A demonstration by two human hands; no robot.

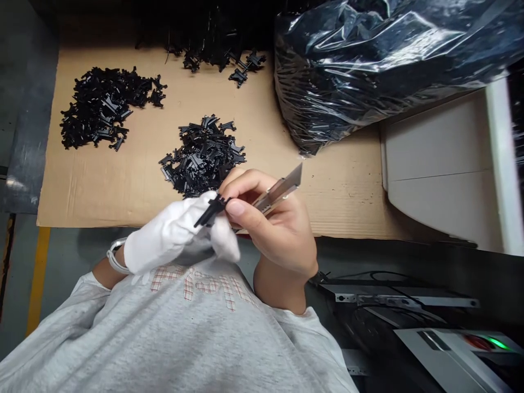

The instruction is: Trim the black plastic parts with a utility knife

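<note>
From the worker's head view, I see the gloved left hand (167,232) gripping a small black part (210,212) just off the near edge of the cardboard (344,180); the bare right hand (278,229) pinches that part's far end while a knife (282,188) is tucked in its fingers, blade pointing far and right. My worry is the blade: a twist of the wrist could swing it towards the glove or the bare fingers, and a part this small could slip from such a pinch and drop past the edge. The cardboard covers the bench (24,158), with a near pile (200,155) of similar parts just beyond the hands, another, the left pile (102,109), and a shiny black bag (327,82) far right beside a white box (442,158). Near right, a grey machine (442,349) shows a green light; a yellow stripe (39,278) marks the floor at left.
</note>
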